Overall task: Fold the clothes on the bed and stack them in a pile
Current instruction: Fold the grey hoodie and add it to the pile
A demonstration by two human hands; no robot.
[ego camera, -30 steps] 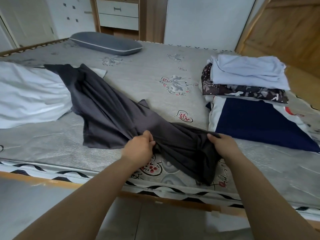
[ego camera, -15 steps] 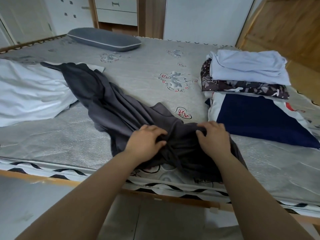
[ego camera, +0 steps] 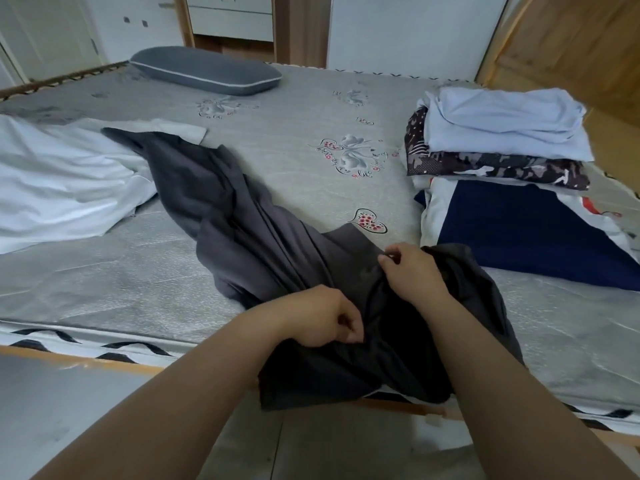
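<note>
Both hands pinch the dark grey garment at the bed edge: left grip near side, right grip just beyond. Folded pile sits beyond-right of the right grip.

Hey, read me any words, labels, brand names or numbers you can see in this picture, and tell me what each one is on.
No text can be read here.
Mattress cover: curly script printed around the butterfly motif, too small and blurred to read.
Folded patterned garment: shapes only, no lettering visible.
Dark grey garment: no label visible.
</note>
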